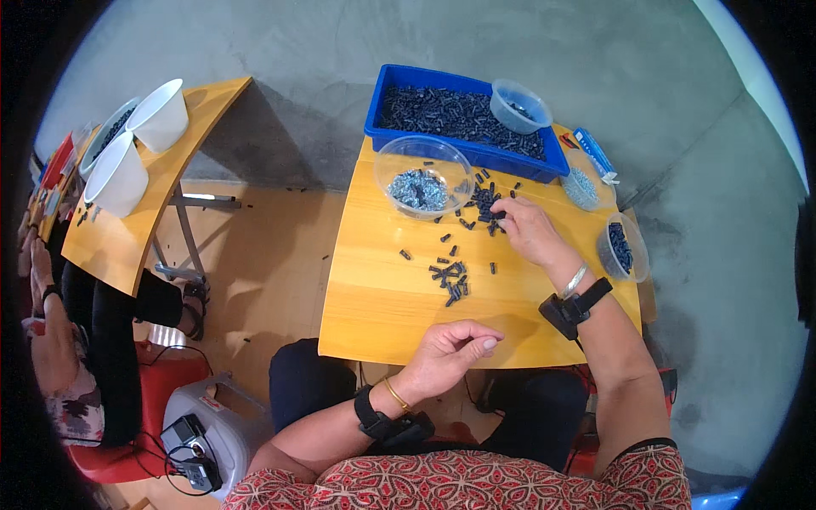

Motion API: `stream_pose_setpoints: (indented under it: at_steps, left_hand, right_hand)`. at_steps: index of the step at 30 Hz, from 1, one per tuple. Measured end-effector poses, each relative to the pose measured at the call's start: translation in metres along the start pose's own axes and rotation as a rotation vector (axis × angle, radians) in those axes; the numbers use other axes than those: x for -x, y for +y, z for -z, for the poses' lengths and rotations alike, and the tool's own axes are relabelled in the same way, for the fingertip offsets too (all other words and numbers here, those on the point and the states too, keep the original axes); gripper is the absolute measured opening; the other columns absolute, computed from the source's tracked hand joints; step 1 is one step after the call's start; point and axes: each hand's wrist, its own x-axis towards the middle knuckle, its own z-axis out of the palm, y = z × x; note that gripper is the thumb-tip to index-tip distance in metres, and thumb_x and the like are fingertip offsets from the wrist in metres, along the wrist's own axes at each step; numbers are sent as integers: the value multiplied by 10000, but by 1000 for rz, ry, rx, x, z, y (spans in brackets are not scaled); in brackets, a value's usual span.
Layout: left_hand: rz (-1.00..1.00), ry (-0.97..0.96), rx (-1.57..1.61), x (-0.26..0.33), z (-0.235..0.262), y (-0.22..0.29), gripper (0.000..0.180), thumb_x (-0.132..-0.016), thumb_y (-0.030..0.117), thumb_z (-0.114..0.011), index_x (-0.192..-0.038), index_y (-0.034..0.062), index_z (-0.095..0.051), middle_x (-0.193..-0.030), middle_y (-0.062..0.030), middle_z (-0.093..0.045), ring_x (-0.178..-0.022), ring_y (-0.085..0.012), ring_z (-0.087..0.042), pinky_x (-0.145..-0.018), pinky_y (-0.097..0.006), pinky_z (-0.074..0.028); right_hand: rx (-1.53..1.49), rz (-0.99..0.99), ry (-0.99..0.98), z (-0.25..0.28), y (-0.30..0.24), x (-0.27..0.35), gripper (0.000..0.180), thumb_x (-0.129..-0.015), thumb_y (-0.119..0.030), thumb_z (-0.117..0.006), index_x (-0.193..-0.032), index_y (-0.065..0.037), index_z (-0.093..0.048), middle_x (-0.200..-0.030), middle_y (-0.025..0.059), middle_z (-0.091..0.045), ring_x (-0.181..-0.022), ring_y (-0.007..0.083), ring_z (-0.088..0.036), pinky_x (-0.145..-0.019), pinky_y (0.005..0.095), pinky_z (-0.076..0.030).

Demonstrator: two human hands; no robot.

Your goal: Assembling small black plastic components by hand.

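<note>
My right hand (533, 231) reaches into a loose pile of small black cylindrical parts (485, 197) on the yellow table. Its thumb and forefinger close around one of the black parts at the pile's right side. Near the table's front edge, my left hand (450, 350) has its thumb and fingers pressed together; whatever they hold, if anything, is hidden. Between the hands and to the left lies a second small heap of black parts (450, 280), with a few single ones scattered about. A clear round tub (423, 178) of shiny silvery small pieces stands beside the larger pile.
A blue tray (466, 151) full of black parts spans the table's far end, with a clear bowl (520, 106) on it. Along the right edge are two clear tubs (586, 183) (622, 246) and a blue-white box (595, 155). Another person (64, 340) sits left, by a table with white buckets (117, 176).
</note>
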Motion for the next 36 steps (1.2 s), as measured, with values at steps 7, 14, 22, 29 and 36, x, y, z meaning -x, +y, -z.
stream_pose_setpoints:
  at_steps: [7,14,22,29,36]
  left_hand:
    - [-10,-6,-17,-1,0,1,162,-833,123,-556,-930,6,-611,-811,-19,-613,-722,-69,-539,-678,-211,-449]
    - [-1,-20,-3,-1,1,-2,156,-838,115,-547,-931,7,-609,-829,-17,-610,-733,-67,-539,-685,-210,-452]
    - [5,-29,43,-2,0,-1,152,-838,109,-545,-935,8,-606,-824,-14,-607,-733,-68,-541,-686,-210,-454]
    - [0,-31,60,-2,0,-4,149,-838,113,-546,-926,10,-608,-805,-12,-603,-727,-65,-535,-681,-207,-450]
    - [-20,-39,59,-2,0,-4,149,-838,112,-546,-926,10,-608,-795,-13,-600,-721,-65,-532,-675,-208,-447]
  right_hand:
    - [38,38,-11,-6,-6,6,133,-731,-26,-538,-861,-51,-531,-822,171,-532,-775,341,-528,-684,409,-436]
    - [9,19,42,-8,-19,3,56,-747,-61,-530,-800,-45,-526,-760,143,-546,-750,332,-536,-660,411,-437]
    - [93,73,-1,-14,-18,-7,91,-736,-57,-556,-811,-19,-522,-773,145,-539,-737,323,-531,-659,381,-433]
    - [160,46,-78,-11,-29,-7,104,-742,-104,-573,-777,-22,-520,-782,137,-524,-799,325,-516,-709,403,-420]
    - [286,233,-10,-11,-32,-7,61,-712,-62,-555,-748,-27,-522,-734,117,-494,-738,293,-493,-648,380,-409]
